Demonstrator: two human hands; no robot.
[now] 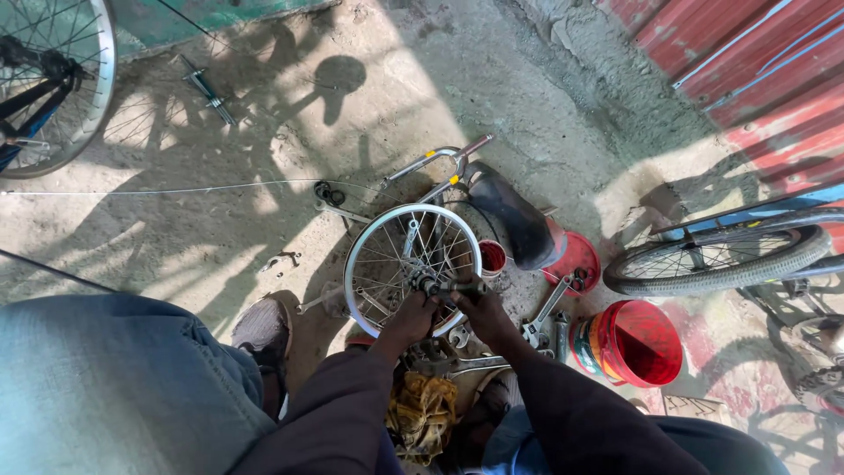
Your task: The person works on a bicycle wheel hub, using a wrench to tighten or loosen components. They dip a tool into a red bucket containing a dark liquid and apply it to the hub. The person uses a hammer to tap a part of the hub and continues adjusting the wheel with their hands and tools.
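Observation:
A small spoked bicycle wheel point(374, 242) with a bare silver rim stands in front of me on the ground. My left hand point(411, 313) grips its hub and axle from the near side. Beside it, my right hand point(476, 306) is closed on a dark wrench point(457, 286) set on the axle nut. Both sleeves are dark. A black tyre point(505, 215) lies just behind the wheel, next to a curved metal frame piece point(431, 161).
An adjustable wrench point(542, 314) and other spanners lie near a red bucket point(635, 343), a red lid point(576, 258) and a small red cup point(492, 258). Bicycle wheels stand at right point(716, 255) and top left point(83, 84). A yellow rag point(424, 413) sits below my hands.

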